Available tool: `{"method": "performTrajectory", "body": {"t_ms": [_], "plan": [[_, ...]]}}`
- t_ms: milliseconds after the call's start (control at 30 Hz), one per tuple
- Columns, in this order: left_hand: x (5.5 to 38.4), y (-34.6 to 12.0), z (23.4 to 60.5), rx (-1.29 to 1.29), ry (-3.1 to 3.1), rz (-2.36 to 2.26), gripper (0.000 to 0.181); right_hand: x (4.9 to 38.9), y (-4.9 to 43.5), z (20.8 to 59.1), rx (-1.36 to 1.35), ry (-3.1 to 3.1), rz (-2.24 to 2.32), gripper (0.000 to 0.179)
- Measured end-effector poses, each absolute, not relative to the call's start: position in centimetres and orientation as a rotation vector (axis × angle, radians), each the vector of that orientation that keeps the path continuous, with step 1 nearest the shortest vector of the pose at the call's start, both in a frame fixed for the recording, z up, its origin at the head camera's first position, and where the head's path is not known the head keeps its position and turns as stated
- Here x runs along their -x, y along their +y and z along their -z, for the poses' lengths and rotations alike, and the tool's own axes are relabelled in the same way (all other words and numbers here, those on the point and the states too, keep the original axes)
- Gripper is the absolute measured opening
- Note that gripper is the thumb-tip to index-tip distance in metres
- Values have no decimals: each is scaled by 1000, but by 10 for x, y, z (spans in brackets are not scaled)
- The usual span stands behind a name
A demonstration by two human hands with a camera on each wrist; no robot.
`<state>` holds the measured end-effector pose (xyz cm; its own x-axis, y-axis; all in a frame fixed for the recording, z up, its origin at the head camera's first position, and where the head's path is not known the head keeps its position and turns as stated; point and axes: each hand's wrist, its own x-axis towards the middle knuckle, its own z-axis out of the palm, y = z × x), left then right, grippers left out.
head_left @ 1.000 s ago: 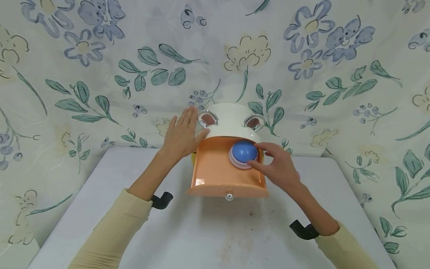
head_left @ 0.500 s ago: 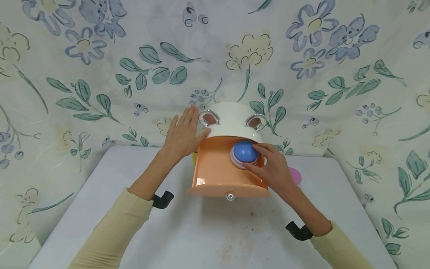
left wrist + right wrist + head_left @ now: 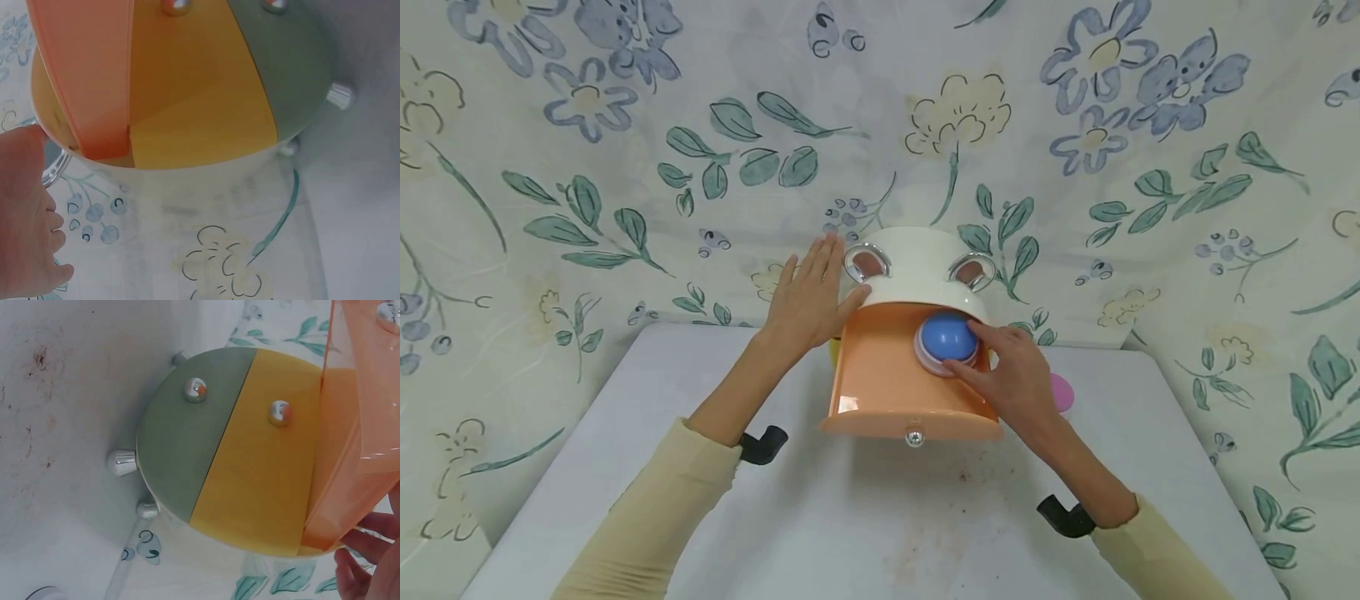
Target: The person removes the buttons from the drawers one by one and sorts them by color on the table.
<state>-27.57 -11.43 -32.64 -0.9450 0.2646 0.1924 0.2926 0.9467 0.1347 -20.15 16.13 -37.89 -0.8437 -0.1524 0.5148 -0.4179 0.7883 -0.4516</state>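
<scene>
A white rounded cabinet has its orange top drawer pulled out, with a silver knob in front. Inside the drawer, at the back right, sits a blue dome-topped round item with a pale pink rim; its exact kind is unclear. My right hand holds it between thumb and fingers. My left hand lies with straight fingers against the cabinet's left side, thumb near its top edge. The left wrist view shows part of that left hand. Below the orange drawer, a yellow drawer and green drawer are closed.
A pink round thing lies on the white table, partly behind my right wrist. Silver feet support the cabinet. Patterned cloth hangs behind, and brownish specks mark the table in front.
My right wrist and forearm have shifted slightly left, revealing more of the pink round thing. The fingers remain on the blue-topped item; the left hand stays against the cabinet.
</scene>
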Motion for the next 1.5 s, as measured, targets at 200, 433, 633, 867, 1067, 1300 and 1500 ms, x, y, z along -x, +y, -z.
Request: {"method": "performTrajectory", "body": {"t_ms": [200, 433, 633, 867, 1067, 1300, 1500], "plan": [[275, -114, 326, 421, -2928, 238, 84, 203, 162, 379, -387, -2511, -673, 69], [275, -114, 326, 428, -2925, 244, 84, 203, 162, 379, -403, -2524, -718, 68], [276, -116, 327, 443, -2915, 260, 84, 204, 163, 378, -465, -2514, -771, 67], [275, -116, 326, 447, -2913, 259, 83, 204, 163, 378, -484, -2531, -752, 70], [274, -116, 326, 448, -2912, 269, 83, 207, 162, 377, -465, -2579, -721, 76], [275, -116, 327, 445, -2910, 265, 83, 209, 161, 377, -460, -2650, -707, 81], [275, -116, 326, 441, -2915, 259, 83, 210, 161, 377, -434, -2652, -800, 80]]}}
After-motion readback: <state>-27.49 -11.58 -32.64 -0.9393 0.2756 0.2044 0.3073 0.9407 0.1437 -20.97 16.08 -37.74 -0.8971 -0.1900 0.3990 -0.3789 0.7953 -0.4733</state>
